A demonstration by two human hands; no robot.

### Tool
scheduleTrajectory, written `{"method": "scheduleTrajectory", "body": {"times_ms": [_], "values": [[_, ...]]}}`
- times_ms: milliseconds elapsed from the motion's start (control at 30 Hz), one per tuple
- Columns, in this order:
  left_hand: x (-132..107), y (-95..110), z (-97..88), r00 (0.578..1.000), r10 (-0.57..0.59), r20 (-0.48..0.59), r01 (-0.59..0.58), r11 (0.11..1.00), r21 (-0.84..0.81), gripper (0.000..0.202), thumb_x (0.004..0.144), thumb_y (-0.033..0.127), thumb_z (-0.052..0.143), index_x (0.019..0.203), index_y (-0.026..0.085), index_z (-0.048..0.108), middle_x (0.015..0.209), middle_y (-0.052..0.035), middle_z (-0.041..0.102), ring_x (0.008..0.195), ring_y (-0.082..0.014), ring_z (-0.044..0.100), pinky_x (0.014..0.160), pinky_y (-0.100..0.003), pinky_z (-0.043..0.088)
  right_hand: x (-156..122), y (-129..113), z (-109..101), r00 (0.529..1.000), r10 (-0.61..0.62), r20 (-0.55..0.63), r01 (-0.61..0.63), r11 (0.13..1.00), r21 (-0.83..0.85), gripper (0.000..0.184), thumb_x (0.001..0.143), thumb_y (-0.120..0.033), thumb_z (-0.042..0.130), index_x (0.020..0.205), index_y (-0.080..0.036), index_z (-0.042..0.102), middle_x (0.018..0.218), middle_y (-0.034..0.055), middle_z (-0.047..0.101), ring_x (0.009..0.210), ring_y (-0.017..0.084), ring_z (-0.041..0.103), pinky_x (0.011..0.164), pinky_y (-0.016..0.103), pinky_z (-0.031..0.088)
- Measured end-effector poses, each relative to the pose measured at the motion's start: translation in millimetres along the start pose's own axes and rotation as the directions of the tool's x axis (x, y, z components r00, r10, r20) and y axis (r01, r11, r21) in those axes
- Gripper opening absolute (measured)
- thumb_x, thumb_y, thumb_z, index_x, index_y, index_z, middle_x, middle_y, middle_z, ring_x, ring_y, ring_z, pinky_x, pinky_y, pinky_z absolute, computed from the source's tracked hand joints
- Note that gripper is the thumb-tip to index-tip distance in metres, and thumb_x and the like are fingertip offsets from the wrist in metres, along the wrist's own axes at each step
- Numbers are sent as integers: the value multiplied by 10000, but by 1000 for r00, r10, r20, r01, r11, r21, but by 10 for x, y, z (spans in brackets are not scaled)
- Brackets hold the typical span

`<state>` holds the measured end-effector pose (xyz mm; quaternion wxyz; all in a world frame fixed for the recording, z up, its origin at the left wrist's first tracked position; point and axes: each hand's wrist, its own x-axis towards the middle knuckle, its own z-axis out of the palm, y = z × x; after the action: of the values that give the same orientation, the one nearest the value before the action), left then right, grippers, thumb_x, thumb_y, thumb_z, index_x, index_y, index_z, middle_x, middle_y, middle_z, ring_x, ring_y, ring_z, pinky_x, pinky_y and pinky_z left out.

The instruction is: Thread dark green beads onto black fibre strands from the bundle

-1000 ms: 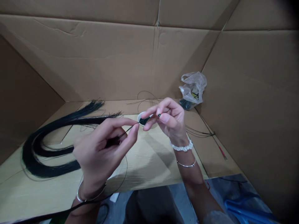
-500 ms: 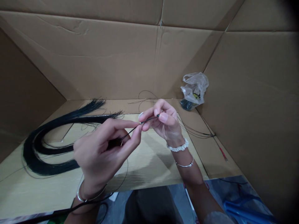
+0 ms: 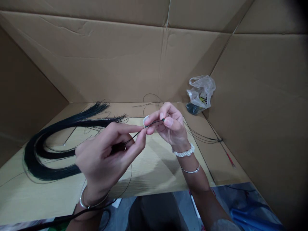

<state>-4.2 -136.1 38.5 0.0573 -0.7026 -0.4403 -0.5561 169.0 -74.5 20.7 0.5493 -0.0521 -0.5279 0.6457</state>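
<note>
A thin black cord (image 3: pixel 133 138) runs between my two hands above the table. My left hand (image 3: pixel 108 157) pinches it between thumb and forefinger, and part of the cord disappears into the palm. On the other side, my right hand (image 3: pixel 170 126) is closed on the cord's far end, where a small dark bead or knot (image 3: pixel 163 119) shows at the thumb tip. Some small pale round thing (image 3: pixel 145 120) sits by the right fingertips; I cannot make out what it is. Left of my hands lie bent bundles of dark strands (image 3: pixel 51 171) with frayed ends.
Cardboard walls (image 3: pixel 115 64) enclose the pale table (image 3: pixel 154 173) at the back and sides. A clear plastic bag (image 3: pixel 202 91) rests in the back right corner. Loose thin cords (image 3: pixel 204 136) and a red-tipped piece (image 3: pixel 231 159) lie at right. Something blue (image 3: pixel 255 215) is below the edge.
Almost nothing differs. The pale round thing by my right fingertips shows a little more than before; both hands keep their hold on the cord.
</note>
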Motion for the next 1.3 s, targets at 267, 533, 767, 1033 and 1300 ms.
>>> {"method": "scheduleTrajectory", "body": {"times_ms": [267, 533, 767, 1033, 1300], "values": [[-3, 1, 10, 1000, 15, -5, -15, 1000, 3, 113, 902, 252, 722, 934, 360, 719, 539, 114, 579, 421, -61, 481, 399, -320, 348, 11, 36, -31, 999, 34, -23, -35, 999, -21, 321, 827, -387, 771, 832, -213, 502, 948, 61, 799, 714, 151, 775, 745, 319, 664], [9, -11, 0, 1000, 23, -3, -23, 1000, -13, 112, 878, 257, 742, 921, 361, 736, 546, 104, 595, 411, -73, 490, 377, -311, 358, 23, 35, -31, 995, 79, -59, -81, 996, -35, 371, 789, -432, 787, 829, -225, 482, 929, 62, 793, 705, 163, 769, 741, 343, 665], [4, 5, 1, 1000, 11, -2, -11, 1000, 1, 120, 891, 271, 719, 929, 384, 733, 544, 112, 588, 412, -74, 505, 367, -322, 358, 17, 11, -18, 996, 64, -67, -65, 998, -19, 339, 784, -397, 798, 813, -220, 510, 911, 52, 795, 690, 151, 767, 719, 313, 663], [17, -12, -11, 999, 49, 0, -49, 999, 8, 109, 872, 236, 751, 913, 330, 714, 541, 116, 593, 416, -53, 495, 372, -293, 359, 13, 7, -8, 1000, 9, -24, -9, 1000, 4, 228, 847, -322, 764, 845, -207, 567, 932, 49, 806, 710, 147, 780, 706, 284, 660], [14, 0, -4, 999, 48, 3, -48, 999, 3, 121, 866, 235, 751, 911, 343, 719, 538, 109, 597, 417, -66, 522, 368, -292, 369, 11, -3, -5, 997, 50, -67, -52, 998, -29, 302, 809, -376, 792, 820, -215, 536, 909, 48, 802, 688, 156, 773, 713, 310, 665]]}}
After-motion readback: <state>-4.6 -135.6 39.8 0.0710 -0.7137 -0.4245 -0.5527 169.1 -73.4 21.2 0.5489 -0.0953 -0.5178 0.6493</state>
